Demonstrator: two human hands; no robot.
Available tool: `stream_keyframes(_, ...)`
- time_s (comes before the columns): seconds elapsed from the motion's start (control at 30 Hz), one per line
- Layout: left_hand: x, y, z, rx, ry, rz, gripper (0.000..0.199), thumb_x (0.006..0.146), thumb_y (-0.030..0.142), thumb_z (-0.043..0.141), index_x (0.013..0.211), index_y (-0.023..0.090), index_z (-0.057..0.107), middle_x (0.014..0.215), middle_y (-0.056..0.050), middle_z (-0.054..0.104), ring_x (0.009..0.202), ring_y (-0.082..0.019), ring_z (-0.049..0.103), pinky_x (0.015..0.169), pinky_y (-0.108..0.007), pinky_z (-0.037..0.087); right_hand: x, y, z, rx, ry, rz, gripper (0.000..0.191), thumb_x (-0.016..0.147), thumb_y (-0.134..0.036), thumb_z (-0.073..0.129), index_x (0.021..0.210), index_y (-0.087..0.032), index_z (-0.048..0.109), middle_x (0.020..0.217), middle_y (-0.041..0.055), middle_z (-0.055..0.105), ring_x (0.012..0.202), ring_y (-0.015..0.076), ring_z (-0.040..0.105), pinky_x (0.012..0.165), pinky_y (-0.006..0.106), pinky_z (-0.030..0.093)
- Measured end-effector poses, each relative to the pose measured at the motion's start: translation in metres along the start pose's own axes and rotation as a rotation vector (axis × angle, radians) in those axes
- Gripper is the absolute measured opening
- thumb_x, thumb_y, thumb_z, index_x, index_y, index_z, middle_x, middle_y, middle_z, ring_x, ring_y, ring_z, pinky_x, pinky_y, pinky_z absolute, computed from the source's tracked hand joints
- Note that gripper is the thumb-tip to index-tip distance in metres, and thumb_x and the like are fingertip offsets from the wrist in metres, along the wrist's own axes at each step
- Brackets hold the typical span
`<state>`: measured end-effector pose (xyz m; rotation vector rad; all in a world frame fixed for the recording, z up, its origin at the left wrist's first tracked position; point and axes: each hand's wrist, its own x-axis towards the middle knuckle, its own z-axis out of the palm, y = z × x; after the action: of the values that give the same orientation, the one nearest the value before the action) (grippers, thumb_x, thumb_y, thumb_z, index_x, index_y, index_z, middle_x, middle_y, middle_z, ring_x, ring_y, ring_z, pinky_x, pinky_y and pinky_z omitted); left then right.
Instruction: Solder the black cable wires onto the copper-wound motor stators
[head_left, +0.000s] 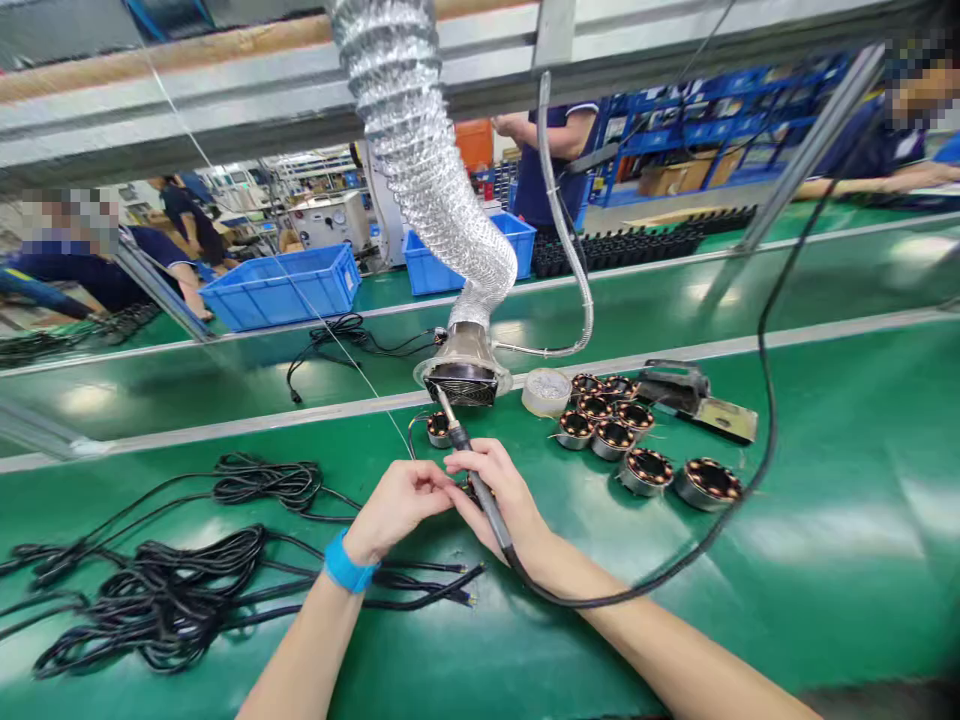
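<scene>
A soldering iron (pixel 481 497) rests in my right hand (pixel 504 505), its metal tip pointing up and away toward the fume hood. The fingers of that hand are closed around its dark handle. My left hand (pixel 405 505), with a blue band on the wrist, is pinched close against the right fingertips; what it pinches is too small to make out. A motor stator (pixel 472 488) shows partly between the hands, mostly hidden by the fingers. Just beyond them another stator (pixel 438 429) with thin wires sits on the green table (pixel 600 640).
Several copper-wound stators (pixel 649 470) stand at the right beside a white round tub (pixel 547 391) and a soldering iron stand (pixel 697 395). Coiled black cables (pixel 165 600) lie left. A fume hood (pixel 463 370) hangs ahead. The iron's cord (pixel 757 440) loops right. Co-workers sit beyond.
</scene>
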<state>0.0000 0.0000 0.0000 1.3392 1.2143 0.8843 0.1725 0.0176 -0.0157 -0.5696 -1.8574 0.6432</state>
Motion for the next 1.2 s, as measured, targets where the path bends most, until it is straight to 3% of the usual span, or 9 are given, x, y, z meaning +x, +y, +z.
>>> stream_keyframes(0.33,-0.001,0.008,-0.007,0.084,-0.064,0.057,0.023,0.082,0.036,0.07,0.079,0.013,0.067,0.08,-0.002,0.063,0.075,-0.014,0.052,0.073,-0.025,0.04,-0.003,0.002,-0.004,-0.058,-0.026,0.019,0.032,0.093,-0.009,0.048,0.119,-0.026,0.056,0.107,0.0044,0.049,0.086,0.0128,0.061,0.08,0.026,0.054)
stream_keyframes(0.53,-0.004,0.012,-0.003,0.002,-0.064,-0.045,0.027,0.085,0.041,0.065,0.081,0.015,0.061,0.065,0.004,0.052,0.051,-0.007,0.037,0.05,-0.022,0.026,-0.003,0.004,-0.005,-0.11,-0.026,0.015,0.03,0.093,-0.009,0.046,0.117,-0.025,0.056,0.103,0.0046,0.051,0.085,0.0136,0.061,0.076,0.024,0.053)
stream_keyframes(0.7,-0.002,0.015,0.002,-0.009,0.023,-0.049,0.024,0.078,0.036,0.072,0.077,0.012,0.067,0.067,0.0,0.057,0.06,-0.009,0.041,0.056,-0.023,0.029,-0.004,0.005,-0.006,-0.122,-0.055,0.035,0.032,0.092,-0.008,0.045,0.118,-0.025,0.055,0.103,0.0047,0.051,0.081,0.0133,0.061,0.075,0.025,0.054)
stream_keyframes(0.93,0.002,0.011,0.006,-0.017,0.163,-0.057,0.015,0.072,0.028,0.069,0.071,0.014,0.066,0.066,0.001,0.059,0.057,-0.009,0.04,0.054,-0.023,0.027,-0.007,0.01,-0.004,-0.147,-0.066,0.07,0.034,0.091,-0.008,0.045,0.119,-0.025,0.056,0.104,0.0052,0.052,0.085,0.0143,0.061,0.077,0.026,0.054)
stream_keyframes(1.1,0.007,0.005,0.001,0.008,0.258,-0.025,0.011,0.072,0.026,0.066,0.07,0.014,0.066,0.064,0.002,0.057,0.054,-0.008,0.036,0.052,-0.023,0.025,-0.004,0.009,-0.012,-0.135,0.026,0.025,0.032,0.095,-0.012,0.048,0.123,-0.024,0.058,0.103,0.0058,0.06,0.089,0.0147,0.064,0.079,0.026,0.053)
stream_keyframes(1.2,0.01,0.001,-0.001,0.005,0.268,-0.035,0.012,0.072,0.026,0.067,0.069,0.014,0.066,0.063,0.002,0.056,0.053,-0.007,0.034,0.051,-0.023,0.023,-0.001,0.003,-0.018,-0.14,0.118,0.027,0.024,0.094,-0.016,0.054,0.116,-0.022,0.062,0.098,0.0044,0.068,0.086,0.0147,0.067,0.078,0.026,0.054)
